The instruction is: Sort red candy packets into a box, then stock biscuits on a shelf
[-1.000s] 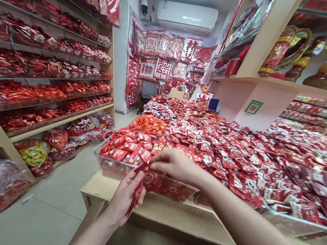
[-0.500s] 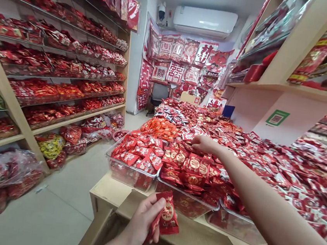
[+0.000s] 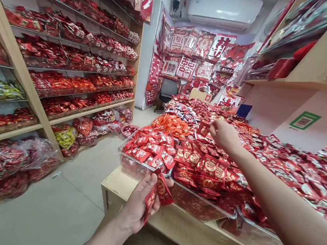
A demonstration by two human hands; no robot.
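My left hand (image 3: 140, 204) is closed around a couple of small red sealed packets (image 3: 163, 190) with gold print, held low in front of the table edge. Further forward, my right hand (image 3: 225, 135) pinches a dark red packet (image 3: 204, 128) just above the heap. Beneath it, similar red-and-gold packets (image 3: 211, 167) fill a see-through plastic bin (image 3: 198, 204). To its left stands another bin (image 3: 131, 166), full of red packets with white lettering (image 3: 149, 146). Orange packets (image 3: 172, 125) lie behind that one.
Heaps of red packets (image 3: 287, 170) cover the right side of the table. Shelves (image 3: 91, 113) of packets line the left wall, with stuffed bags (image 3: 7, 164) on the floor. A wooden shelf unit (image 3: 296, 82) overhangs at upper right. An office chair (image 3: 168, 90) stands at the back.
My right hand has lifted from the heap, and a dark red packet now shows in its fingers. My left hand has turned its packets a little. The view has swung slightly left.
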